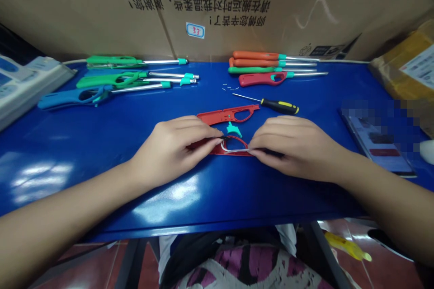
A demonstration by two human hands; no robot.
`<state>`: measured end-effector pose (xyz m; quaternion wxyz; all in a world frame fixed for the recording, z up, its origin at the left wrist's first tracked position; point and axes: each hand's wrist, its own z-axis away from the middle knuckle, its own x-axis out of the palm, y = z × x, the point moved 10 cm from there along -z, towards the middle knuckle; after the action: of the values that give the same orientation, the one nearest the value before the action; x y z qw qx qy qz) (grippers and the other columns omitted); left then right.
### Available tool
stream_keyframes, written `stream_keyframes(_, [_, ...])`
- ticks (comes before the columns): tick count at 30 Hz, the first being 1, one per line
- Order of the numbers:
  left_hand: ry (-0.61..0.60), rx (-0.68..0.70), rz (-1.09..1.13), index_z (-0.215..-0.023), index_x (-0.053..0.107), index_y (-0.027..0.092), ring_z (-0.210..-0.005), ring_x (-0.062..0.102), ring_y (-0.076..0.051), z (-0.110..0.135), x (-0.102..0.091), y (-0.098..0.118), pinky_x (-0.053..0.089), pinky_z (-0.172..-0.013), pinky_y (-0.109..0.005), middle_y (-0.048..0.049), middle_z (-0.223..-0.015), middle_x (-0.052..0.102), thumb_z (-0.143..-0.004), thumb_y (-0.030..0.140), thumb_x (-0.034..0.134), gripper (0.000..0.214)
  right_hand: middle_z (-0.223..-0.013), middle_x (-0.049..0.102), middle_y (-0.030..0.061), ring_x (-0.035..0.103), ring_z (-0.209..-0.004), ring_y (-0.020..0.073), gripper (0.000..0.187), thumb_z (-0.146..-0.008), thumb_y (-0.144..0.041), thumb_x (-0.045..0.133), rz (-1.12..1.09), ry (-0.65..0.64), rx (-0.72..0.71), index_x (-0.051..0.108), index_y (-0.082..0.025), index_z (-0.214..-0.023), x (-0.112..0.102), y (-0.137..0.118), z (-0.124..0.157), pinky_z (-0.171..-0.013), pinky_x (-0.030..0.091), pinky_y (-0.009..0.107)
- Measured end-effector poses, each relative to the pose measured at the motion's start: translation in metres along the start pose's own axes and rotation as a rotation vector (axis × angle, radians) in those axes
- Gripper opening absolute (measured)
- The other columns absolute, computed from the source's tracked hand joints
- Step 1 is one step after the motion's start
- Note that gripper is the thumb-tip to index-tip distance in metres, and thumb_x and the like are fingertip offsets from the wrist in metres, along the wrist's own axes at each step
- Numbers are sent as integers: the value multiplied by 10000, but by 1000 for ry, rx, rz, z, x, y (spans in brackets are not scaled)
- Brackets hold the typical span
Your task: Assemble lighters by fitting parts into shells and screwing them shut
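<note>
Left grip (178,144) and right grip (294,146) pinch a white wire (234,150) above a red handle half (219,150). Beyond stands a cardboard box (217,43).

Left hand (174,151) is hiding part of the lower red casing half (233,154); taped carton (395,70) (right) is being cropped.
</note>
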<state>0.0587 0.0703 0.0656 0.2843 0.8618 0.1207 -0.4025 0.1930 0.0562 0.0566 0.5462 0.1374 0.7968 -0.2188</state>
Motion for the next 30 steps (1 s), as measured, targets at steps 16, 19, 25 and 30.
stream_keyframes(16, [-206,19,-141,-1067,749,163,-898,716,-187,3,12,-5,574,-783,-296,-66,-996,761,-1004,243,582,195,-1013,730,59,686,-909,211,154,-966,-287,563,-5,-217,171,679,-212,-1035,6,23,11,-763,499,334])
stream_keyframes(19, [-220,20,-141,-1072,748,167,-892,720,-187,3,11,-4,578,-780,-296,-65,-996,766,-1004,248,578,200,-1000,734,55,688,-899,206,195,-1009,-295,510,-5,-242,183,689,-217,-1007,8,26,12,-752,489,329])
stream_keyframes(25, [-240,54,-139,-1071,754,169,-912,739,-185,3,11,-1,598,-806,-296,-61,-1010,783,-1019,244,552,222,-991,737,46,688,-893,189,171,-1002,-269,534,-78,-192,207,695,-215,-987,7,27,9,-730,470,299])
stream_keyframes(30, [-230,69,-126,-1073,759,160,-905,743,-199,2,12,1,606,-809,-319,-61,-1009,785,-1012,241,566,218,-942,731,33,672,-869,182,115,-965,-233,587,-201,-211,241,697,-215,-938,10,32,8,-725,461,294])
